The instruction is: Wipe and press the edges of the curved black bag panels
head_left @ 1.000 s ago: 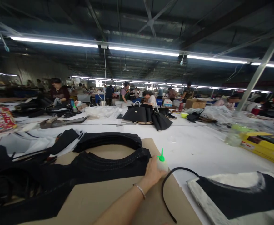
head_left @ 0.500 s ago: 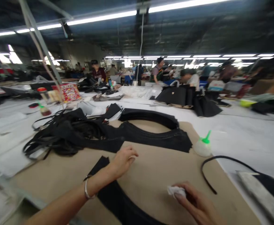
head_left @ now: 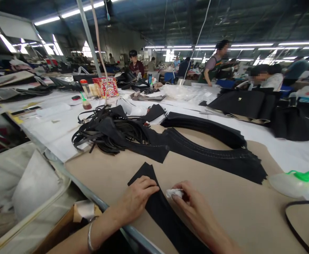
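A curved black strip of fabric or leather (head_left: 167, 215) lies on the brown board (head_left: 212, 183) in front of me. My left hand (head_left: 137, 194) rests on its upper end, fingers bent loosely and laid over the surface, with a bracelet on the wrist. Just right of the strip, my right hand (head_left: 193, 203) pinches a small crumpled white cloth wad (head_left: 174, 192) between thumb and fingers. The wad is beside the strip's inner edge; whether it touches is unclear. Beyond my hands lie a stitched black curved piece (head_left: 212, 155) and a stack of black curved strips (head_left: 204, 128).
A tangle of thin black straps (head_left: 117, 135) lies back left. At right are a clear squeeze bottle (head_left: 289, 184) with a green spout and a black cord (head_left: 289, 218). A white bin (head_left: 61, 187) stands below the table edge at left. Several people work farther back.
My view has swung left. My left hand has come down onto the black strip, and my right hand has moved the white wad close to the strip's edge.
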The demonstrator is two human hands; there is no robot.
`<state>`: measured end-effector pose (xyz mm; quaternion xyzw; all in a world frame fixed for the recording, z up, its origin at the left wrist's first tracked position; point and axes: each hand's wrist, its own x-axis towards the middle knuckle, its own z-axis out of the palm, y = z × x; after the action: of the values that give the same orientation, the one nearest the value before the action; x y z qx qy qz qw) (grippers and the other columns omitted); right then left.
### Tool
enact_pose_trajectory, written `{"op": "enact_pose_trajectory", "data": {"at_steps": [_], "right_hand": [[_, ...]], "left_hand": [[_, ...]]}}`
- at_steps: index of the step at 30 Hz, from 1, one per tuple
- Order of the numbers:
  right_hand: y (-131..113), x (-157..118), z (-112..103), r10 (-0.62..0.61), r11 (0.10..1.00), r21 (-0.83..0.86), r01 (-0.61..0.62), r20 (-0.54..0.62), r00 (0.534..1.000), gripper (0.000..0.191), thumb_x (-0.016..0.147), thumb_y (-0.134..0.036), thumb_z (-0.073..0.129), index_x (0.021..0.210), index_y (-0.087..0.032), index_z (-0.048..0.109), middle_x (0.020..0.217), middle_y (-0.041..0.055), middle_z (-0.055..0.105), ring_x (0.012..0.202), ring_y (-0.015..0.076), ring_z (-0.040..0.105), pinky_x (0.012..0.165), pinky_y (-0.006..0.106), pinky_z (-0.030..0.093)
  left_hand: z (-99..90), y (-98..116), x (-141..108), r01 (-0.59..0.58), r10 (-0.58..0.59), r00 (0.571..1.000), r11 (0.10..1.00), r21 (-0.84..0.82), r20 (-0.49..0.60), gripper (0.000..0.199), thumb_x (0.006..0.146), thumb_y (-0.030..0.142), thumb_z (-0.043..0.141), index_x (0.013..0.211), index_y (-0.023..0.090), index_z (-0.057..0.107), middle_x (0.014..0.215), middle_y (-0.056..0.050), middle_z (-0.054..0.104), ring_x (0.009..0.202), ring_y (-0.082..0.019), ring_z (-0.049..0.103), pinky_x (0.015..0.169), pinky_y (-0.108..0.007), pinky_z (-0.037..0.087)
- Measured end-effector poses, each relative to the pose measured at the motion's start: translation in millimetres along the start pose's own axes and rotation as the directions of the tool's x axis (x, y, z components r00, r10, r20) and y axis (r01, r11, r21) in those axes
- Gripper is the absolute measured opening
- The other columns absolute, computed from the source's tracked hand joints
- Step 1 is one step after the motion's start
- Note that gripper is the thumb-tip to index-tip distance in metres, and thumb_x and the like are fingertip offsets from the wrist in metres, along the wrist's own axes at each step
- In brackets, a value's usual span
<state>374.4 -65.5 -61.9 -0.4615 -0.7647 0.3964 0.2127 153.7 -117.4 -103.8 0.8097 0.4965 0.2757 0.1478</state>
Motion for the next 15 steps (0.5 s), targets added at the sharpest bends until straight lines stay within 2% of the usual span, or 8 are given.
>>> {"op": "enact_pose_trajectory", "data": {"at_steps": [6, 10, 15], "right_hand": [[5, 7, 12, 0.017, 1.0, -0.011, -0.017, 0.052, 0.998, 0.016, 0.087, -0.031, 0.047, 0.088, -0.021, 0.06, 0.08, 0.0009, 0.062, 0.073, 0.017, 0.055, 0.068, 0.03, 0.041], [7, 8, 19, -0.03, 0.999, -0.019, 0.031, 0.073, 0.997, 0.013, 0.088, -0.027, 0.047, 0.091, -0.021, 0.059, 0.088, 0.0023, 0.064, 0.08, 0.018, 0.058, 0.074, 0.031, 0.042], [10, 3, 23, -0.077, 0.983, -0.152, 0.099, 0.143, 0.987, 0.017, 0.089, -0.019, 0.043, 0.092, -0.021, 0.059, 0.091, 0.0043, 0.061, 0.081, 0.0179, 0.058, 0.074, 0.031, 0.042]], "left_hand": [[-1.4, 1, -5, -0.016, 0.006, 0.994, 0.995, 0.1, 0.107, 0.046, 0.09, 0.004, 0.038, 0.127, 0.024, 0.057, 0.128, -0.004, 0.06, 0.118, -0.022, 0.047, 0.102, -0.041, 0.041], [0.5, 2, -6, -0.03, 0.013, 0.992, 0.99, 0.139, 0.122, 0.046, 0.089, 0.004, 0.041, 0.128, 0.023, 0.056, 0.127, -0.005, 0.061, 0.118, -0.022, 0.047, 0.102, -0.04, 0.041], [2.6, 3, -6, -0.069, 0.041, 0.99, 0.974, 0.217, 0.134, 0.045, 0.089, 0.004, 0.042, 0.128, 0.021, 0.054, 0.131, -0.005, 0.059, 0.12, -0.021, 0.048, 0.103, -0.038, 0.04]]}}
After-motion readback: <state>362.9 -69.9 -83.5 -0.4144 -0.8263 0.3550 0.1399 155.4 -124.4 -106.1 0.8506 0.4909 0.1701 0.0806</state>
